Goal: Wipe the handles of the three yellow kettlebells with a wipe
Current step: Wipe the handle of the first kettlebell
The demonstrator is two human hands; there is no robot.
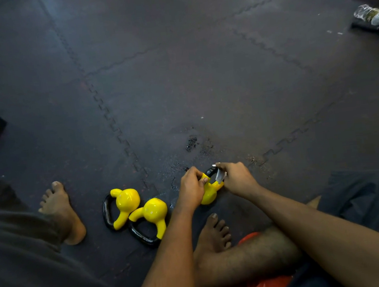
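Yellow kettlebell point(207, 194) stands on the dark rubber floor mat point(176, 74), its black handle point(210, 171) pointing far; the left hand point(191, 188) pinches its yellow shoulder, while the right hand point(236, 178) closes a white wipe point(220, 175) against the handle. Two more kettlebells point(127, 203) point(154, 214) lie tipped over, touching, just to its left, between bare feet point(60, 211).

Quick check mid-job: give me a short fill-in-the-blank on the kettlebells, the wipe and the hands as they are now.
1. The white wipe is held in the ____ hand.
2. The left hand steadies the kettlebell farthest to the ____ of the row.
3. The other two kettlebells lie tipped over on the ____ mat.
4. The handles of the kettlebells, like this one, are coloured ____.

Missing words: right; right; floor; black
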